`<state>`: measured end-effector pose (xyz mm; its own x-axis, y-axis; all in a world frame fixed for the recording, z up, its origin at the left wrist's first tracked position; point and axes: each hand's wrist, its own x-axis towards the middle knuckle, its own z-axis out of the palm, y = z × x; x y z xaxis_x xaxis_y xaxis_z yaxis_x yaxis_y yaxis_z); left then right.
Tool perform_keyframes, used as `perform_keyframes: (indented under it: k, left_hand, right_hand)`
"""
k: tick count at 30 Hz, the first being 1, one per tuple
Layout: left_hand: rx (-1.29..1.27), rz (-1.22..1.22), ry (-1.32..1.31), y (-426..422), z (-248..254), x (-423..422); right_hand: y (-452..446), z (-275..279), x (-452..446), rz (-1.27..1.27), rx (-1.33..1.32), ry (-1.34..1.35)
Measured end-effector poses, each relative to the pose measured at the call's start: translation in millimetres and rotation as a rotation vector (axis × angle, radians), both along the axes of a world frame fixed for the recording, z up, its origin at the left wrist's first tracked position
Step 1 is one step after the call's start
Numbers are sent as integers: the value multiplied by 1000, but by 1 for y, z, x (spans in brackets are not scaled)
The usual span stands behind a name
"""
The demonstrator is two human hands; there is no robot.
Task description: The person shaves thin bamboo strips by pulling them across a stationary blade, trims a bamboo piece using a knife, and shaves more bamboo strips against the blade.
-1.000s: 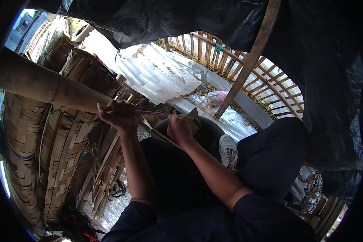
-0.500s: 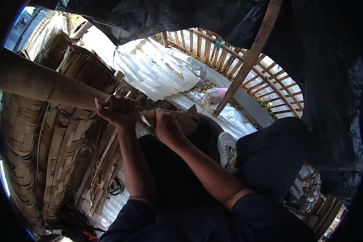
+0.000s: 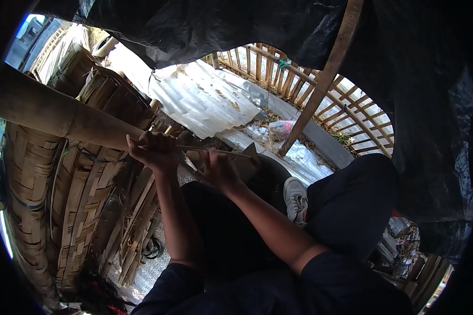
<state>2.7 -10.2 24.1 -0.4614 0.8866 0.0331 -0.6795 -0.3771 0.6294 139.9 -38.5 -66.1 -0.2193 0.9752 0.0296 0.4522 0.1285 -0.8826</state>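
Note:
My left hand (image 3: 155, 149) is closed in a fist around a thin bamboo strip (image 3: 231, 153), right at the near end of a thick bamboo pole (image 3: 89, 123). From that fist the strip runs out to the right, passing over my right hand (image 3: 219, 167). My right hand is closed too, and a pale blade-like tool (image 3: 189, 165) juts from it toward the left hand. Its handle is hidden by the fingers. Just beyond the right hand, a flat-ended wooden piece (image 3: 249, 164) sits partly in shadow.
Woven bamboo rolls (image 3: 31, 199) stand along the left, beside loose bamboo slats (image 3: 134, 226). Corrugated metal sheets (image 3: 205, 97) lie ahead. A slanting wooden post (image 3: 323, 84) and a bamboo fence (image 3: 347, 110) rise beyond. Black plastic sheeting (image 3: 236, 26) hangs overhead. My shoe (image 3: 296, 197) is near.
My right hand has shifted slightly right and down, its fingers turning. The thin strip now shows clearly above it, extending to the right. The left hand stays nearly in place.

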Motion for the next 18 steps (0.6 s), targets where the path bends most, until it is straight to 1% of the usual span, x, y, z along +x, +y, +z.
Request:
perform_keyframes:
  k: [2,3,5,7,9,12,13,14,15,16,18]
  left_hand:
    - [22,-3,28,-1,-6,-6]
    - [41,-4,55,-3,-7,-9]
    - [50,-17,44,-2,-3,-6]
    - [36,-31,23,-3,-1,-4]
    - [14,11,39,1,-1,-3]
    - [29,-26,19,2,-3,-5]
    - [29,-27,20,1,-2,-5]
    - [11,4,22,0,-2,-6]
    - [-8,35,25,-2,-3,-7]
    - [-5,35,26,-3,-5,-9]
    - [86,-73,27,-3,-11,-14]
  right_hand:
    - [-2,-62,37,-56,-59,-203]
    - [-4,-91,53,-72,-97,-218]
    - [2,-99,52,-91,-126,-228]
    - [3,-60,23,-86,-76,-160]
    - [0,-11,3,-26,-33,-30]
    - [4,-10,2,19,2,10]
    - [3,-36,9,-14,27,-80]
    - [0,-75,21,-47,53,-168]
    - [-5,-104,48,-83,-71,-232]
    - [-8,-121,66,-119,-195,-296]
    - [-3,-122,57,-106,-141,-288]
